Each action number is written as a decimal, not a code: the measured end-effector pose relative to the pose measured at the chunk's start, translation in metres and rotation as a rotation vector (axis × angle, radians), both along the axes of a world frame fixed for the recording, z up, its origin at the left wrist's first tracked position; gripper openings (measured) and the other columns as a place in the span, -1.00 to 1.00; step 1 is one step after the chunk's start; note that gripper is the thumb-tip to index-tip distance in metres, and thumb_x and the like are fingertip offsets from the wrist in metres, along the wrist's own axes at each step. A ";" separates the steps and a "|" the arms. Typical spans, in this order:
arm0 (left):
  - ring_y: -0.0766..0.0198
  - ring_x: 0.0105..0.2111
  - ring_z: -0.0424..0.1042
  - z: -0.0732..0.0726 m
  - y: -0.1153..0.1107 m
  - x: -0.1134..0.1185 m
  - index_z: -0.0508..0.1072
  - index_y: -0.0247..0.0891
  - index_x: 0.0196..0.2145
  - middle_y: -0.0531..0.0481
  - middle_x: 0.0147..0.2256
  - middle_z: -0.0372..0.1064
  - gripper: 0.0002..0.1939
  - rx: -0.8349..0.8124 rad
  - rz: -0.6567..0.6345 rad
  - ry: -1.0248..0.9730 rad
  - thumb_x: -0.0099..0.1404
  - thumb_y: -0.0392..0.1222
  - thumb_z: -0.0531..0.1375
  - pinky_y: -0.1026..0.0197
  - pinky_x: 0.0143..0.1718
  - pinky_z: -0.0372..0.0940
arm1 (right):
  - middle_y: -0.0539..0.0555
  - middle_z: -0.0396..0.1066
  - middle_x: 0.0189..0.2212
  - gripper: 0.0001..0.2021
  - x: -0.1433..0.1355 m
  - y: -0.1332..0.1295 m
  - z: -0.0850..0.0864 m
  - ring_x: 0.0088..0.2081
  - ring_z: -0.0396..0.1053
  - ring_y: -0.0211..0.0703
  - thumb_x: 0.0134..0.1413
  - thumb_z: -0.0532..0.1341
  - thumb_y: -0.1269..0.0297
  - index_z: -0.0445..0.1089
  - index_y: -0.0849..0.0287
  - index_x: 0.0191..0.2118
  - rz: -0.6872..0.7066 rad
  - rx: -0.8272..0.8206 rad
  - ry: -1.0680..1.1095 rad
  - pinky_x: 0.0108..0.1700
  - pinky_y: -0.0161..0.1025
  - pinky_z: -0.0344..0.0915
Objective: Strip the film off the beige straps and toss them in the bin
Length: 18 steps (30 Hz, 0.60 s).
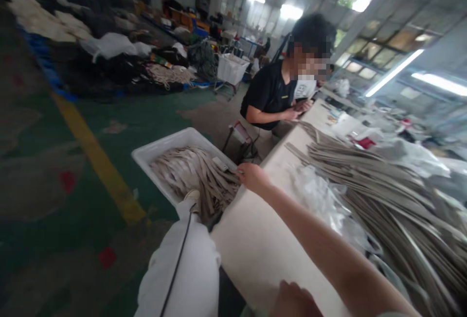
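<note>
My right hand (253,178) reaches across the corner of a pale table (262,229) to the rim of a white plastic bin (160,149). Its fingers are closed, and a small dark or shiny bit shows at the fingertips, too blurred to name. Many flat beige-grey fabric strips (197,168) lie heaped in the bin. At the bottom edge, my left hand (295,300) is over the table near my body, blurred and partly cut off, with its fingers not clear. Long grey-beige strips (365,176) lie in a big bundle on the table to the right.
Crumpled clear plastic (324,200) lies beside the bundle. Across the table corner sits a co-worker (270,93) in a dark shirt, hands together. My leg (182,263) is against the bin. A white cart (231,69) and piles of cloth (113,49) stand beyond.
</note>
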<state>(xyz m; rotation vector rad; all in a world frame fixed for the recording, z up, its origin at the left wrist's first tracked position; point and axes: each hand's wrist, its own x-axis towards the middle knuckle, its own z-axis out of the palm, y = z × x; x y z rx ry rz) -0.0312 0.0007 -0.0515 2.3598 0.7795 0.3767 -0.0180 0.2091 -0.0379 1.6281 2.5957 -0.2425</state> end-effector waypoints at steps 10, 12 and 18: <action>-0.13 -0.17 0.50 0.036 -0.026 0.033 0.51 -0.47 -0.16 -0.32 -0.22 0.48 -0.63 -0.048 -0.024 0.307 0.29 -0.52 -0.06 -0.14 -0.15 0.41 | 0.39 0.34 0.13 -0.48 0.271 -0.176 -0.013 0.14 0.33 0.18 0.10 0.16 0.20 0.29 0.34 0.15 -0.579 0.381 0.227 0.15 0.13 0.24; -0.12 -0.17 0.51 0.037 -0.024 0.031 0.50 -0.44 -0.15 -0.31 -0.21 0.48 -0.60 -0.029 -0.022 0.321 0.28 -0.55 -0.09 -0.15 -0.15 0.40 | 0.34 0.41 0.06 -0.43 0.291 -0.190 -0.026 0.03 0.40 0.15 0.04 0.20 0.11 0.28 0.29 0.15 -0.701 0.383 0.356 0.07 0.08 0.30; -0.11 -0.21 0.54 0.027 -0.017 0.039 0.50 -0.39 -0.19 -0.30 -0.24 0.51 -0.69 0.019 -0.049 0.322 0.27 -0.49 -0.01 -0.09 -0.18 0.41 | 0.26 0.50 -0.24 -0.45 0.277 -0.161 -0.037 -0.23 0.43 0.07 -0.08 0.24 0.03 0.38 0.32 -0.01 -0.870 0.424 0.503 -0.13 -0.04 0.32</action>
